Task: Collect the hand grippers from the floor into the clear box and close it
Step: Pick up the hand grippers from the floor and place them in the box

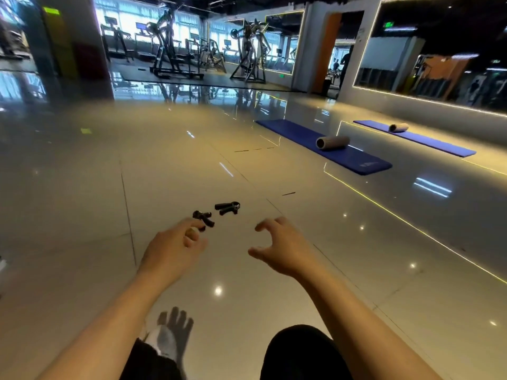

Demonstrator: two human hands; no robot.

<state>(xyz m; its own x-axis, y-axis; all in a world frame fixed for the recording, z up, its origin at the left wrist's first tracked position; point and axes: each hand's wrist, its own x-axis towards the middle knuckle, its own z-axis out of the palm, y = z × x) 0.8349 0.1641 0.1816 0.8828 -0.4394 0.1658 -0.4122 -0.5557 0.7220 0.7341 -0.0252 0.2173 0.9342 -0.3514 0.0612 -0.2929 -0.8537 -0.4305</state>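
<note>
Two black hand grippers lie on the glossy tiled floor ahead of me. The nearer hand gripper (203,217) is just beyond the fingertips of my left hand (175,249), whose fingers are loosely curled and hold nothing. The farther hand gripper (227,207) lies a little to the right, with a metal coil at its right end. My right hand (279,249) hovers to the right of both, fingers spread and bent, holding nothing. The clear box is not in view.
A blue mat (323,145) with a grey foam roller (332,142) lies at the right, a second blue mat (417,138) and roller (398,127) behind it. Gym machines (175,48) stand far back. My knee (299,352) and foot (170,335) are at the bottom.
</note>
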